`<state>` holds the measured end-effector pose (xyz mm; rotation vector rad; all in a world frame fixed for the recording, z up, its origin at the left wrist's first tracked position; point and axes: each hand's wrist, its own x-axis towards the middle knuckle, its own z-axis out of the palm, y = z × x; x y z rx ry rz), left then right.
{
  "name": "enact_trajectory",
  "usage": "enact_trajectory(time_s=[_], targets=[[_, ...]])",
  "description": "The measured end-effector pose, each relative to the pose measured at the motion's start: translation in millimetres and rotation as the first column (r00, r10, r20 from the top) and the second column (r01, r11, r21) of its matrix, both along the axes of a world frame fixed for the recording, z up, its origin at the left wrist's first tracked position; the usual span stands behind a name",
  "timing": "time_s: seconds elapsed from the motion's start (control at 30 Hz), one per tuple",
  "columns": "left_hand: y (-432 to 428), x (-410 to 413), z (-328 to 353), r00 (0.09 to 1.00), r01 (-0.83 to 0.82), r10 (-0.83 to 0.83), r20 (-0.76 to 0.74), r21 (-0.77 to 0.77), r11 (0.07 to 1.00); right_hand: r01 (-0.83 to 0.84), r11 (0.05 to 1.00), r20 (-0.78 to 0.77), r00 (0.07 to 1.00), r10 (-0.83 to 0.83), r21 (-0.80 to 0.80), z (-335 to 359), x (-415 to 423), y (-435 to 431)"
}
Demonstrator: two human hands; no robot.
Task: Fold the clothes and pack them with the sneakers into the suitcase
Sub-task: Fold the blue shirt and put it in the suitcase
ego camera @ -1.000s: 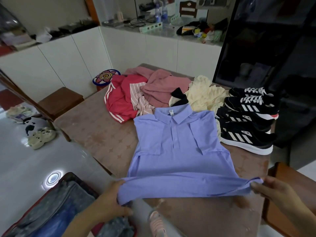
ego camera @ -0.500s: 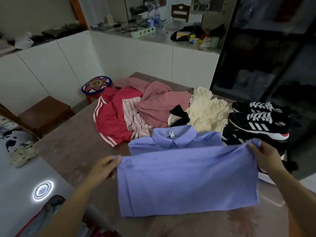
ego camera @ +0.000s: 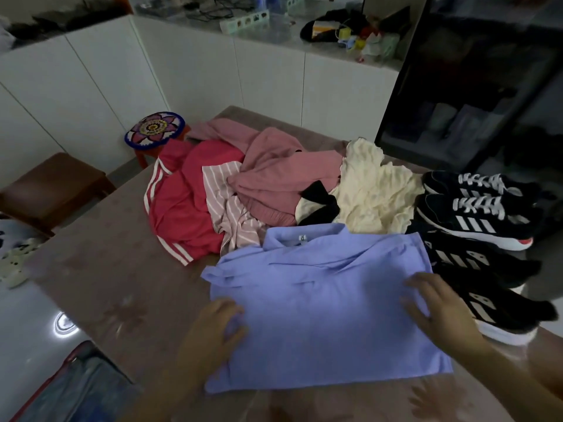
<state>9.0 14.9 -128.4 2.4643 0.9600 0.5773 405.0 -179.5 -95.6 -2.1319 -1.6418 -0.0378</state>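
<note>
A light blue collared shirt (ego camera: 323,306) lies folded in half on the brown table (ego camera: 100,269), collar toward the far side. My left hand (ego camera: 213,333) rests flat on its left edge, fingers spread. My right hand (ego camera: 438,309) lies flat on its right side, fingers apart. Behind the shirt are a red garment with white stripes (ego camera: 185,202), a pink striped piece (ego camera: 231,214), a pink top (ego camera: 274,181) and a cream top (ego camera: 374,193). Black sneakers with white stripes (ego camera: 478,214) stand along the table's right edge. An open suitcase (ego camera: 79,388) sits on the floor at the lower left.
A brown stool (ego camera: 51,184) and a small stool with a flower-patterned cushion (ego camera: 155,127) stand left of the table. White cabinets (ego camera: 213,65) with a cluttered counter run behind. A dark glass cabinet (ego camera: 475,80) is at the right. Slippers (ego camera: 15,257) lie on the floor.
The shirt's lower hem was lifted and carried over toward the collar, then laid down. Both hands let go of the hem and now lie flat on the folded shirt.
</note>
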Motion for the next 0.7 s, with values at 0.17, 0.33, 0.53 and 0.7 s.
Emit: enact_trajectory(time_s=[0.17,0.33,0.53,0.7], targets=[[-44,-31,-37,0.889,0.383,-0.343,-0.304,0.085,0.92,-0.359,0.851,0.106,0.898,0.427,-0.383,-41,-13,-69],[-49,-24,-23,0.834,0.428,-0.325,-0.446,0.15,0.891,-0.333,0.91,0.088,0.928,0.363,-0.247,-44,-17,-64],[-49,-18,-8,0.794,0.474,-0.315,-0.52,0.207,0.856,-0.265,0.916,0.098,0.947,0.306,-0.302,-21,-32,-63],[-84,-38,-1,0.764,0.523,-0.378,-0.522,0.16,0.837,-0.275,0.886,0.117,0.933,0.339,-0.374,-1,-54,-112]])
